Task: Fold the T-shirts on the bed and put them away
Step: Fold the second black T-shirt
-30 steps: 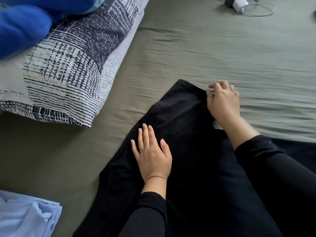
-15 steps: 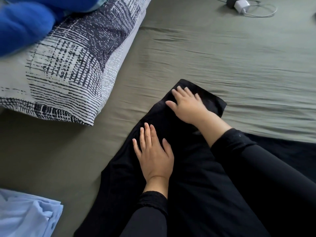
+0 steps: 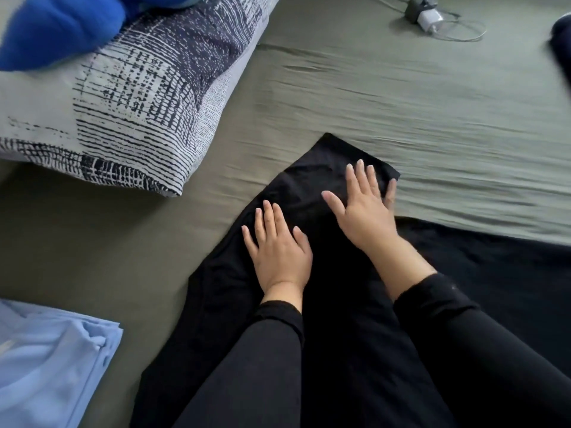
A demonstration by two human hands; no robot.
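A black T-shirt (image 3: 324,319) lies spread on the olive-green bed sheet (image 3: 401,103), its folded far end pointing away from me. My left hand (image 3: 278,248) rests flat on the shirt with straight fingers, near its left edge. My right hand (image 3: 361,205) presses flat on the folded far end, fingers spread toward the shirt's far right corner. A folded light-blue T-shirt (image 3: 46,366) sits at the bottom left of the bed. Both my arms wear black sleeves.
A large black-and-white patterned pillow (image 3: 123,97) lies at the upper left with a bright blue soft item (image 3: 55,29) on top. A white charger with its cable (image 3: 429,18) rests at the far edge. A dark object (image 3: 562,35) shows at the right edge.
My right hand folded the shirt's far right part over to the left, then flattened and slid back rightward across the folded end. My left hand stayed pressed in place.
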